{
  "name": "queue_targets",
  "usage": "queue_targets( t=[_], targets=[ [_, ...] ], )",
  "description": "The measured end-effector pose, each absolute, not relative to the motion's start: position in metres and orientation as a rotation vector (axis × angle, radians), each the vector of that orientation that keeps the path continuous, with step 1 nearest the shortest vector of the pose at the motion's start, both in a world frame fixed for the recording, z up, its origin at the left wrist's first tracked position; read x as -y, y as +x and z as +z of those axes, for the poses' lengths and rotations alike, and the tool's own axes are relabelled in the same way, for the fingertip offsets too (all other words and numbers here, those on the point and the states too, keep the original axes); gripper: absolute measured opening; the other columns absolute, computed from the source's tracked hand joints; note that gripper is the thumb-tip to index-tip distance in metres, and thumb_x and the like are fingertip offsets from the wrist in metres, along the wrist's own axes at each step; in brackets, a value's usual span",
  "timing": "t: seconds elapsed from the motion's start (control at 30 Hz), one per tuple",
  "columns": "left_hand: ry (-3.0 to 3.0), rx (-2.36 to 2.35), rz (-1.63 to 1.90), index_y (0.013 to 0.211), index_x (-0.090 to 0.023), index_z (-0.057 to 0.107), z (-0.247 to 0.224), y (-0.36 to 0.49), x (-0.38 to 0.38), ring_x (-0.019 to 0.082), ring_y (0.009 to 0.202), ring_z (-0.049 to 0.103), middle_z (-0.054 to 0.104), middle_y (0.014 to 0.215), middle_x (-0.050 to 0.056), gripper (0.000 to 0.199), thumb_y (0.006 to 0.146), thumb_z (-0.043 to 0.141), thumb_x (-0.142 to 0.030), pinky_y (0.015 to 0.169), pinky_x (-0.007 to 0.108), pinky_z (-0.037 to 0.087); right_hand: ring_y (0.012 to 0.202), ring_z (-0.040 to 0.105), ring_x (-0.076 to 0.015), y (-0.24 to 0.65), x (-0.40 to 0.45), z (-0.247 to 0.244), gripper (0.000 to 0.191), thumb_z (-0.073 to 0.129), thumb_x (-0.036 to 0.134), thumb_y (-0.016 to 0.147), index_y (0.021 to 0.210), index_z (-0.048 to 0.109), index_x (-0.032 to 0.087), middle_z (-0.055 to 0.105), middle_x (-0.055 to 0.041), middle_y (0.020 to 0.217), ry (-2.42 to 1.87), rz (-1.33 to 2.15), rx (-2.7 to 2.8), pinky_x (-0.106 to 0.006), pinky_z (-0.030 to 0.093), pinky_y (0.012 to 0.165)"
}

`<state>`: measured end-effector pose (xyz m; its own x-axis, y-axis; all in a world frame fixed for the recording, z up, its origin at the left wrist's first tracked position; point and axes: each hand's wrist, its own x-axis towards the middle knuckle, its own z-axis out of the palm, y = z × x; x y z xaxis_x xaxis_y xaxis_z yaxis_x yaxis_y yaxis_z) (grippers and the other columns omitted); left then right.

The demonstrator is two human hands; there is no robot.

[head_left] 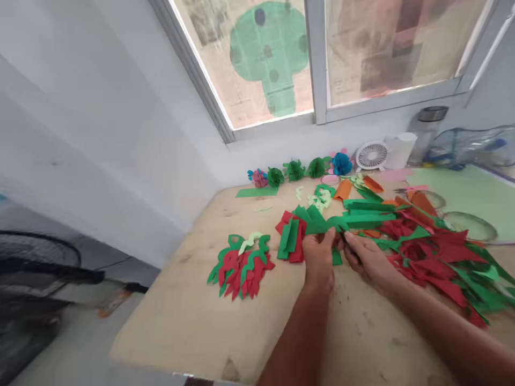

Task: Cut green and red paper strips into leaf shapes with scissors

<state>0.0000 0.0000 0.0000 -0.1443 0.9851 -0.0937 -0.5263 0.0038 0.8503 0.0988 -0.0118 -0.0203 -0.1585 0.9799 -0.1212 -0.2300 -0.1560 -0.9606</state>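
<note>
My left hand (319, 256) is closed on a piece of green paper (335, 222), which it holds just above the wooden table. Close beside it, my right hand (364, 257) is wrapped round dark-handled scissors (346, 239), whose tips are at the green paper. Left of my hands lie folded green pieces (288, 237) on red paper squares (298, 249). Farther left is a loose pile of red and green cut shapes (245, 265) with one pale green wavy strip. Long green strips (368, 210) lie just beyond my right hand.
A large heap of red and green scraps (434, 252) covers the table's right side. Paper flowers (295, 170), a small white fan (372, 156) and a bottle (427, 134) line the wall. The wooden table (181, 316) ends at the left, near a black floor fan.
</note>
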Motion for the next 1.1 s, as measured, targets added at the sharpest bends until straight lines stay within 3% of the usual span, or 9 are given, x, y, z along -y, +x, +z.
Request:
queue_targets(
  t=[0.2,0.73,1.1],
  targets=[
    [0.68,-0.943,1.484,0.049,-0.014,0.05,0.0011,0.003,-0.0015,0.006,0.044,0.039,0.044,0.045,-0.004,0.036,0.06,0.072,-0.041,0.047,0.022,0.035,0.034,0.022,-0.005,0.0979,0.0113,-0.0212,0.044,0.054,0.058,0.079,0.063,0.052,0.018,0.033,0.0084,0.038,-1.065,1.517,1.052,-0.02,0.013,0.035],
    [0.599,-0.953,1.485,0.055,-0.012,0.058,0.0029,0.0019,-0.0008,0.007,0.046,0.046,0.054,0.051,-0.001,0.029,0.057,0.075,-0.035,0.051,0.023,0.038,0.035,0.021,-0.0064,0.0978,0.0108,-0.0186,0.05,0.05,0.062,0.079,0.054,0.046,0.02,0.03,0.0075,0.039,-1.091,1.508,1.114,-0.023,0.012,0.037],
    [0.595,-0.943,1.492,0.055,-0.012,0.059,0.0022,0.0016,-0.001,0.007,0.046,0.046,0.054,0.052,-0.001,0.028,0.057,0.076,-0.034,0.053,0.024,0.04,0.035,0.023,-0.0065,0.097,0.0112,-0.0162,0.047,0.051,0.061,0.079,0.059,0.05,0.019,0.032,0.0078,0.039,-1.096,1.5,1.103,-0.022,0.013,0.036]
  ],
)
